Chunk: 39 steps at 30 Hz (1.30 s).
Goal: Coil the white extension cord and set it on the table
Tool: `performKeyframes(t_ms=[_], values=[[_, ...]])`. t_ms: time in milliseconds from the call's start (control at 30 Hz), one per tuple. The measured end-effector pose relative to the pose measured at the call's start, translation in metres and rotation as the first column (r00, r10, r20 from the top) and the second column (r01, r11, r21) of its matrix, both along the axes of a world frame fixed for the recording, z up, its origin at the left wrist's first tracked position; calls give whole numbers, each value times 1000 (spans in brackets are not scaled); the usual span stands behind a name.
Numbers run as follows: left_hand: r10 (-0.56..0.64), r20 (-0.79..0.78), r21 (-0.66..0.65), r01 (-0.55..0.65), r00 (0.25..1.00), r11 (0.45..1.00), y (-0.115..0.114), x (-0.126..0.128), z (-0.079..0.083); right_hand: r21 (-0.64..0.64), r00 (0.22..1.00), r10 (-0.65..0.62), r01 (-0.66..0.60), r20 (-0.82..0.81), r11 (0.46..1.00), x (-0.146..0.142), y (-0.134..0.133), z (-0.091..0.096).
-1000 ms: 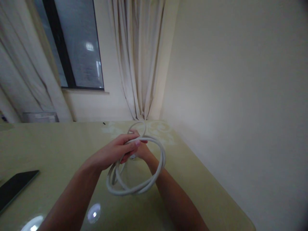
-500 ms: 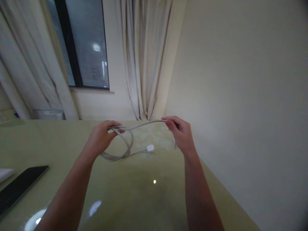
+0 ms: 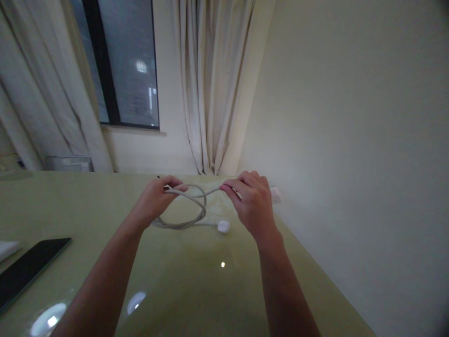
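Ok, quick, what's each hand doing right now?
Left hand: closed, holding the coiled white cable.
Right hand: closed, pinching a stretch of that same cable.

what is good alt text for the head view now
A person's left hand holds a coiled pale cable over a greenish table, the right hand pinching another stretch of it. A dark flat slab lies at far left.

Over the worktop (image 3: pixel 189 299) I see 2 forearms, the left forearm (image 3: pixel 105 271) and the right forearm (image 3: pixel 286 281), both bare, slim and smooth in outline, tapering to narrow wrists (image 3: pixel 269 238). The left hand (image 3: pixel 154 201) and right hand (image 3: pixel 255 206) are bare too, their fingers (image 3: pixel 250 180) slender; nails look too blurred to judge.
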<state>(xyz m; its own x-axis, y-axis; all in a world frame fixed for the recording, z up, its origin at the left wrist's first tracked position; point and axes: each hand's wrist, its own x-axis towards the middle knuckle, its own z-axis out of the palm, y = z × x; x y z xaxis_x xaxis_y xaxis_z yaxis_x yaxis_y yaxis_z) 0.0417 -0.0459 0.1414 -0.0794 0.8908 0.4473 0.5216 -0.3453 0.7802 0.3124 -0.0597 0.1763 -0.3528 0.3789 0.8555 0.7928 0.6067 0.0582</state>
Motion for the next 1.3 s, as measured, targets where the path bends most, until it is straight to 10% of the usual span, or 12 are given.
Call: performKeyframes(t_ms=[433,600,767,1100,1200,1300], values=[[-380,197,-35,394,904,918,1,59,-18,-383,926,187,-311,-328,870,-33,31,-32],[-236,241,-79,261,941,962,2,52,-16,-568,850,344,-523,-398,636,-16,37,-29],[-125,496,-21,156,859,987,4,38,-11,-470,827,362,-548,-430,693,-9,40,-25],[-208,877,157,150,433,976,-1,25,10,-446,467,276,-884,-840,138,-20,36,-32],[-215,907,181,126,362,975,-1,17,10,-439,455,260,-890,-852,121,-26,39,-38],[-120,853,100,66,507,993,-1,6,6,-302,341,127,-919,-931,253,-23,53,-40]])
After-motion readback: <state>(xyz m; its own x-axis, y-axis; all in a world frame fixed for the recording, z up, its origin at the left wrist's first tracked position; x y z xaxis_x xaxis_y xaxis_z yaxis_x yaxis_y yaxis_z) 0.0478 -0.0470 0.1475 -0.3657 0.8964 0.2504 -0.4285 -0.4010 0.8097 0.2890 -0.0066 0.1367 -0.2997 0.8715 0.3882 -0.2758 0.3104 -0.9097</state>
